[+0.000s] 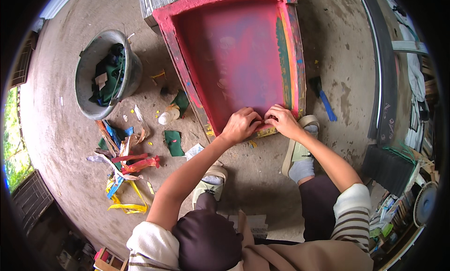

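A framed screen [234, 60], smeared with red and purple-blue ink, lies before me; it looks like a printing screen. At its near edge both my hands meet, close together. My left hand [242, 126] bends its fingers over the frame's inner corner, thumb and fingertips pinched. Just to its right, my right hand [282, 121] is closed the same way, fingertips turned toward the left ones. Whatever lies between the fingertips is too small to make out. A strip of green and yellow ink [285, 65] runs along the right side of the frame.
A grey bucket [136, 72] holding dark green scraps stands at left. Below it lie a heap of torn coloured tape [133, 165], a small white bottle [165, 118] and a green scrap [174, 143]. A blue-handled brush [328, 107] lies right. My shoes flank the frame's near end.
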A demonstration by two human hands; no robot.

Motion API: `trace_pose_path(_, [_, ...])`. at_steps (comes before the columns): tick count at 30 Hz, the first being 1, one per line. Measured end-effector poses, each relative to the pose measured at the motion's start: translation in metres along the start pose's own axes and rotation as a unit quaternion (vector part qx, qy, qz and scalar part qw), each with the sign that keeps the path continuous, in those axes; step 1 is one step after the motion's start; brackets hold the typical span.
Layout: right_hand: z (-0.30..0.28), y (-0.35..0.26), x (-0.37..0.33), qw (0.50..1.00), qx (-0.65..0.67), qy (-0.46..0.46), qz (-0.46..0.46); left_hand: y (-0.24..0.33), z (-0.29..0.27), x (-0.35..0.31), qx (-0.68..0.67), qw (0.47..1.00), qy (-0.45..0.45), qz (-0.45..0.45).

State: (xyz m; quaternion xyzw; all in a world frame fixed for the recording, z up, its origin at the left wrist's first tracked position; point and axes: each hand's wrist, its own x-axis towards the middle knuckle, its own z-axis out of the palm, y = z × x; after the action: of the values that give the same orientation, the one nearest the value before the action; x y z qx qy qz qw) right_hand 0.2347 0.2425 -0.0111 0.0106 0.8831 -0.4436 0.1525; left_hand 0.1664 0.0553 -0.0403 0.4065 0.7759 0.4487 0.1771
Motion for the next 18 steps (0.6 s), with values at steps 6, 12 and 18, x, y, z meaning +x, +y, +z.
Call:
trace_pose_path(6, [0.012,0.001,-0.01,0.998,-0.018,0.068,0.002,0.018,0.021,-0.003,0.156,0.988,0.014,-0.008])
trace_pose_path(12, [0.016,0.001,-0.012,0.99,-0.023,0.132,-0.034,0.021,0.021,0.002,0.185,0.983,-0.01,0.004])
trace_pose_path(18, [0.02,0.001,-0.009,0.994,-0.01,0.112,-0.007,0.009,0.026,0.003,0.172,0.985,0.004,-0.009])
